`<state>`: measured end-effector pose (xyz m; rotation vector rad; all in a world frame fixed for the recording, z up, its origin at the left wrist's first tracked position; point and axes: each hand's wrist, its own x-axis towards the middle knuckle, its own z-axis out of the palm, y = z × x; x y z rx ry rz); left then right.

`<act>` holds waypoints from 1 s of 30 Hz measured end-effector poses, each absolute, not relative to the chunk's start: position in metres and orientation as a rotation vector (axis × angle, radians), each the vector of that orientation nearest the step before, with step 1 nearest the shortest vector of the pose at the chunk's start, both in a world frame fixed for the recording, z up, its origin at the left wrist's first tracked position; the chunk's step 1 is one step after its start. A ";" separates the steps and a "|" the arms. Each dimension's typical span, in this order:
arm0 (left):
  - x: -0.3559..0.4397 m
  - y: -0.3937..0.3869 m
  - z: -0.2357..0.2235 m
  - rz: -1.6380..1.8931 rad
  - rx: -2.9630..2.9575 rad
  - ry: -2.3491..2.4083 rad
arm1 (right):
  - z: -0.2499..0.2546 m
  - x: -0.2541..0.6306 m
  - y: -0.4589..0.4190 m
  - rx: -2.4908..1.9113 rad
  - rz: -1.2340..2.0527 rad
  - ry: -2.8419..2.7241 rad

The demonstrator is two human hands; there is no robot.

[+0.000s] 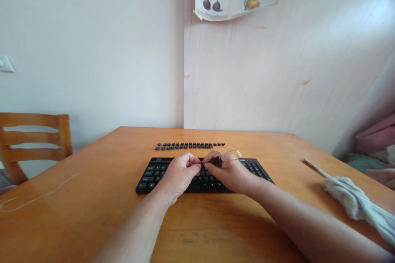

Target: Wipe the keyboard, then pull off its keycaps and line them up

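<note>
A black keyboard [182, 187] lies on the table, and its top rows are partly hidden by my hands. Above it, my left hand [182, 172] is closed in a pinch, thumb and forefinger on a tiny dark piece [202, 164] that looks like a keycap. My right hand [230, 172] meets it there, its fingertips at the same piece. Tucked in the right fingers is a wire keycap puller [217, 160] with a black handle; its thin wire ends stick out over the back of that hand. Behind the keyboard, loose black keycaps [189, 146] stand in two rows.
The wooden table [197, 226] reaches back to the wall. At right lie a thin stick [314, 167] and a crumpled pale cloth [348, 195]. A white thread [46, 194] trails at left, near a wooden chair [33, 136]. Folded fabric [376, 135] sits beyond the right edge.
</note>
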<state>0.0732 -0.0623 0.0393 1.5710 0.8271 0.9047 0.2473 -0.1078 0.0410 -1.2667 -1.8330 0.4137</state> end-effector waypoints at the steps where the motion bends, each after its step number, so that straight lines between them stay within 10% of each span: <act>1: 0.073 -0.061 0.038 0.907 1.590 0.837 | 0.040 0.247 -0.108 -1.274 0.381 -1.848; 15: 0.069 -0.056 0.038 0.912 1.585 0.924 | 0.049 0.266 -0.103 -1.430 0.029 -1.704; 30: 0.069 -0.060 0.045 0.858 1.541 0.873 | 0.049 0.265 -0.107 -1.392 0.369 -2.012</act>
